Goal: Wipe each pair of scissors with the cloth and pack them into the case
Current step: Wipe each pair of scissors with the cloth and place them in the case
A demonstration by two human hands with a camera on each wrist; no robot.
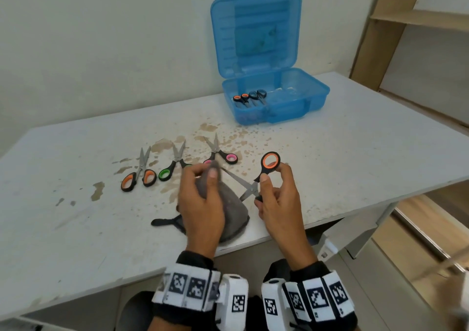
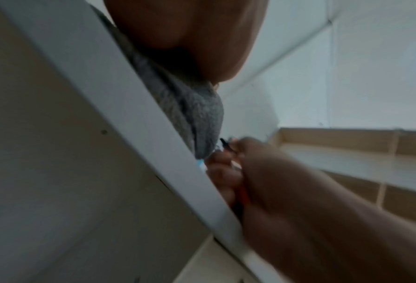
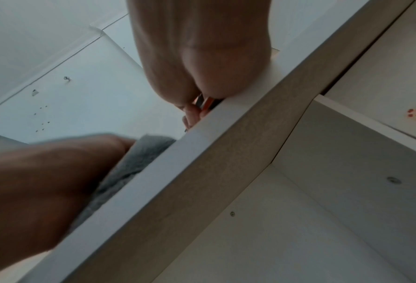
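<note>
My right hand (image 1: 269, 186) holds an opened pair of black-and-orange scissors (image 1: 255, 178) by the handles above the table's front edge. One loop stands up; the blades point left. My left hand (image 1: 205, 181) grips a grey cloth (image 1: 233, 211) and pinches it round one blade's tip. The cloth (image 2: 197, 107) hangs down to the table. Three more pairs lie in a row behind: orange-handled (image 1: 139, 176), green-handled (image 1: 172, 165), pink-handled (image 1: 220, 153). The blue case (image 1: 276, 102) stands open at the back with two pairs inside (image 1: 250, 97).
The white table (image 1: 355, 140) carries brown stains around the scissors row. A black strap (image 1: 165, 221) lies by the cloth near the front edge. Wooden shelving (image 1: 406, 21) stands at the right. Both wrist views look up from below the table edge (image 3: 202, 145).
</note>
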